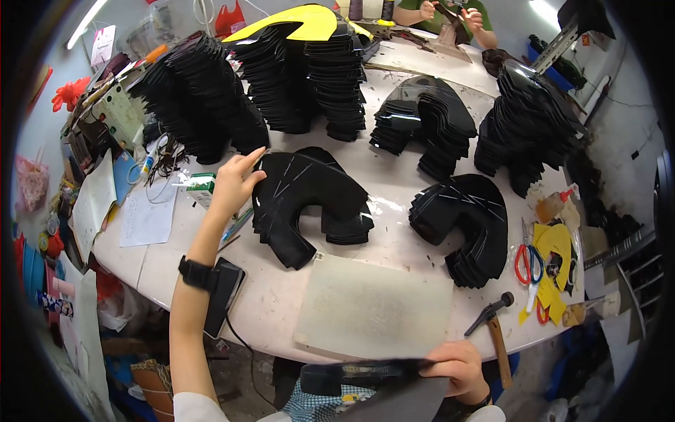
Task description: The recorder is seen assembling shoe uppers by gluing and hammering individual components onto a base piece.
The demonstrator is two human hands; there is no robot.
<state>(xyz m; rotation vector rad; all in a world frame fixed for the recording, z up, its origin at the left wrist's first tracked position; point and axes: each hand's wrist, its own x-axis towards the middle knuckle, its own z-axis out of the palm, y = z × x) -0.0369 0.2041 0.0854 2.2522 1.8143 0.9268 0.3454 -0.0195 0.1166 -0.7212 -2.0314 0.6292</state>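
Note:
My left hand (237, 181) reaches out with the index finger stretched and the thumb apart. It is at the left edge of a stack of black U-shaped pieces (299, 184) with white chalk-like lines on top; whether it touches them I cannot tell. At the front edge of the table, my right hand (455, 371) pinches the corner of a thin dark sheet-like piece (415, 399), whose lower part runs out of view. A second marked stack of black U-shaped pieces (485, 218) lies to the right. Between my arms is a pale flat board (376, 306).
Tall black stacks (204, 98) stand behind, one topped by a yellow template (295, 27). A hammer (498, 337), scissors (529, 267), and a glue bottle (554, 205) lie at right. A black phone-like device (223, 299) is by my left wrist. Another person (457, 17) works across the table.

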